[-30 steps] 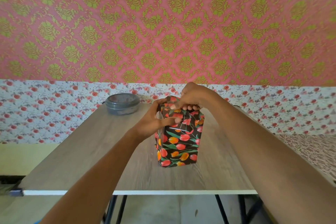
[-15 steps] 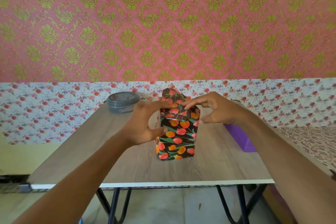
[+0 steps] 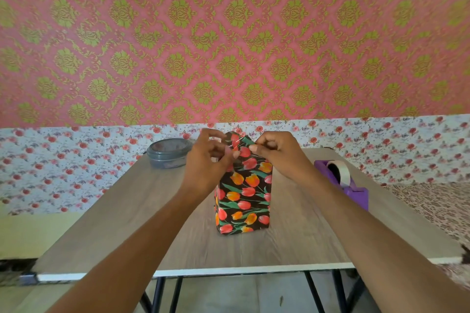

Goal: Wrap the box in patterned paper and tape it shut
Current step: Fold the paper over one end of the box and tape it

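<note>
Our left hand (image 3: 211,160) and right hand (image 3: 277,155) each pinched the loose paper flap (image 3: 237,140) atop the wrapped box (image 3: 244,195), which stood upright mid-table (image 3: 127,211). The paper looked thin, glossy and easily torn; we judged its folded edges the safest hold.

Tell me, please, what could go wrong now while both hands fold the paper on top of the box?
1. The left hand and right hand pinch the top flap of black tulip-patterned paper; a hard pull may tear it.
2. The tall wrapped box stands on its small end; a sideways push might tip it.
3. The purple tape dispenser sits apart on the right; reaching for it frees one hand, so the fold may open.
</note>
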Action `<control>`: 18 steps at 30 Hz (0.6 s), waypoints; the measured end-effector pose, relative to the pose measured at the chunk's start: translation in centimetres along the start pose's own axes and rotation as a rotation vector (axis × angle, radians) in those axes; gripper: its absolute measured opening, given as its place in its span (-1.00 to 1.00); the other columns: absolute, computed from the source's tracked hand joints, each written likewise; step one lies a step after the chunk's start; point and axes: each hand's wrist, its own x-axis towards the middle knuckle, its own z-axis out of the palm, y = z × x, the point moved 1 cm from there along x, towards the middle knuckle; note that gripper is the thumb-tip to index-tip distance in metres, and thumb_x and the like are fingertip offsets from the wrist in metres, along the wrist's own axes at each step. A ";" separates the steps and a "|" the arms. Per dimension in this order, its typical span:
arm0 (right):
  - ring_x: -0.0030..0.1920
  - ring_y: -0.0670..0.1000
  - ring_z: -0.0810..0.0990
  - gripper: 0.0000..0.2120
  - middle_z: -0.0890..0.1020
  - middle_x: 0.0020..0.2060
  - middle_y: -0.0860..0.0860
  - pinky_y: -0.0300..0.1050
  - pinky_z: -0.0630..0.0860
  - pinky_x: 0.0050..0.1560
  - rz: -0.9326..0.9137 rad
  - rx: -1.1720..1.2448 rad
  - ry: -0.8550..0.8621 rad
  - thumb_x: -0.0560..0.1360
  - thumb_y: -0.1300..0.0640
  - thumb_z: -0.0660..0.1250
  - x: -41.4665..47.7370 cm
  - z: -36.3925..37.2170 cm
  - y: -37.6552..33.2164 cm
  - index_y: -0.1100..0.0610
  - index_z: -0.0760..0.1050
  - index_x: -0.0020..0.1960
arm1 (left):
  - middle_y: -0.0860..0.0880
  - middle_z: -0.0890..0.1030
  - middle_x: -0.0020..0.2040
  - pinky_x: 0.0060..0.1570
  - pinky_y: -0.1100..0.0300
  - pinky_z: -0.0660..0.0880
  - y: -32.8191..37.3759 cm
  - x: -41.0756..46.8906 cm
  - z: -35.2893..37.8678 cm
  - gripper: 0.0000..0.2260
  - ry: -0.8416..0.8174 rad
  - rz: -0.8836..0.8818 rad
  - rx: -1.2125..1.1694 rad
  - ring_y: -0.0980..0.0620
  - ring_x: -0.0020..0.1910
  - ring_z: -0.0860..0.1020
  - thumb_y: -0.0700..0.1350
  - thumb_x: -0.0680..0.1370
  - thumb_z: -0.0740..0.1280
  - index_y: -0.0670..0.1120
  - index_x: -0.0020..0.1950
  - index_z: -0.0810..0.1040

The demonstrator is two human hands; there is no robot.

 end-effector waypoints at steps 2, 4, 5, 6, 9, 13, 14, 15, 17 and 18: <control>-0.35 0.21 0.57 -0.83 0.63 -0.38 0.19 -0.10 0.44 -0.20 0.006 0.010 0.041 0.55 0.15 0.47 0.0 0.2 0.3 0.19 0.62 -0.19 | 0.10 0.63 -0.06 -0.22 0.25 0.63 0.2 -0.2 0.2 -0.75 0.021 0.066 0.064 0.21 -0.16 0.65 -0.14 0.56 0.48 0.02 0.16 0.48; -0.39 0.11 0.57 -0.83 0.63 -0.39 0.16 -0.11 0.45 -0.21 0.007 -0.002 0.051 0.55 0.16 0.47 0.0 0.3 0.5 0.20 0.62 -0.19 | 0.12 0.58 0.08 -0.21 0.19 0.65 0.2 -0.5 0.4 -0.78 0.027 0.117 0.137 0.21 -0.13 0.64 -0.11 0.56 0.49 0.04 0.15 0.53; -0.38 0.07 0.59 -0.84 0.64 -0.39 0.13 -0.11 0.46 -0.20 0.009 0.001 0.050 0.55 0.17 0.47 0.0 0.3 0.5 0.21 0.62 -0.19 | 0.12 0.56 0.12 -0.21 0.25 0.64 0.3 -0.5 0.5 -0.78 0.027 0.109 0.147 0.22 -0.13 0.64 -0.08 0.55 0.50 0.04 0.15 0.55; -0.37 0.00 0.61 -0.84 0.65 -0.39 0.09 -0.12 0.48 -0.19 0.012 0.010 0.052 0.55 0.17 0.47 -0.1 0.2 0.4 0.21 0.62 -0.18 | 0.13 0.56 0.12 -0.23 0.35 0.60 0.3 -0.5 0.5 -0.77 0.022 0.085 0.140 0.23 -0.12 0.63 -0.05 0.54 0.51 0.03 0.15 0.56; -0.33 -0.11 0.65 -0.88 0.68 -0.36 -0.02 -0.11 0.55 -0.17 -0.006 0.033 0.071 0.54 0.18 0.48 -0.3 0.0 0.2 0.22 0.65 -0.14 | 0.15 0.61 0.02 -0.26 0.46 0.49 0.6 -0.1 0.2 -0.73 0.003 0.017 0.084 0.18 -0.10 0.64 0.01 0.49 0.54 0.04 0.11 0.56; -0.26 -0.08 0.70 -0.94 0.73 -0.28 -0.04 0.01 0.64 -0.13 -0.059 0.011 0.116 0.51 0.16 0.51 -0.7 -0.2 -0.1 0.16 0.71 -0.09 | 0.14 0.51 0.14 -0.20 0.24 0.60 1.0 0.4 0.1 -0.72 -0.075 0.025 0.080 0.12 -0.06 0.64 0.11 0.45 0.54 0.26 0.05 0.51; -0.25 -0.09 0.71 -0.95 0.73 -0.26 -0.04 0.02 0.65 -0.12 -0.069 0.008 0.125 0.51 0.16 0.51 -0.7 -0.2 -0.2 0.14 0.72 -0.08 | 0.18 0.52 0.13 -0.19 0.18 0.62 1.1 0.4 0.1 -0.73 -0.100 0.021 0.084 0.11 -0.06 0.64 0.10 0.46 0.54 0.27 0.04 0.50; -0.25 -0.09 0.71 -0.95 0.74 -0.26 -0.05 0.01 0.66 -0.12 -0.077 0.008 0.131 0.51 0.16 0.52 -0.8 -0.2 -0.2 0.14 0.72 -0.07 | 0.19 0.56 0.10 -0.18 0.15 0.62 1.1 0.5 0.2 -0.76 -0.109 0.020 0.092 0.10 -0.07 0.64 0.07 0.48 0.53 0.23 0.04 0.52; -0.24 -0.11 0.71 -0.95 0.74 -0.25 -0.05 -0.03 0.67 -0.11 -0.088 0.019 0.137 0.50 0.17 0.52 -0.9 -0.1 -0.4 0.13 0.73 -0.05 | 0.15 0.62 0.00 -0.18 0.19 0.60 1.0 0.6 0.2 -0.81 -0.082 0.020 0.113 0.11 -0.10 0.63 0.01 0.50 0.52 0.09 0.03 0.56; -0.23 -0.12 0.72 -0.94 0.74 -0.24 -0.05 -0.06 0.67 -0.10 -0.089 0.028 0.138 0.50 0.18 0.52 -0.9 -0.1 -0.5 0.13 0.73 -0.04 | 0.13 0.63 -0.04 -0.21 0.23 0.58 1.0 0.7 0.2 -0.83 -0.064 0.022 0.127 0.11 -0.11 0.62 0.00 0.51 0.51 0.04 0.01 0.56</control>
